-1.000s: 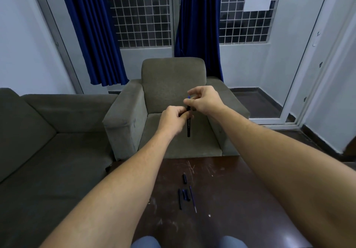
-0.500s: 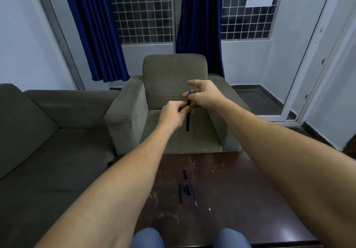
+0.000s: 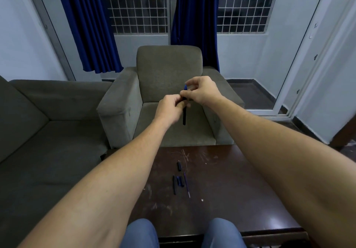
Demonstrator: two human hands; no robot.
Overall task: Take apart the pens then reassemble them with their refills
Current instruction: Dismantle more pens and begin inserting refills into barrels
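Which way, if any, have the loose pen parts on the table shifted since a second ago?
No. The loose pen parts keep their place beside the pale scratches on the table; only the view shifted.

We log a black pen [image 3: 184, 116], blue at its top, centre frame. Below it, the pen parts [image 3: 174, 185] are black and blue. The counter [image 3: 231, 180] is dark brown with pale scratches. Armchair [image 3: 169, 64] olive-grey, curtains [image 3: 88, 26] deep blue, window grille [image 3: 138, 6] a white grid.
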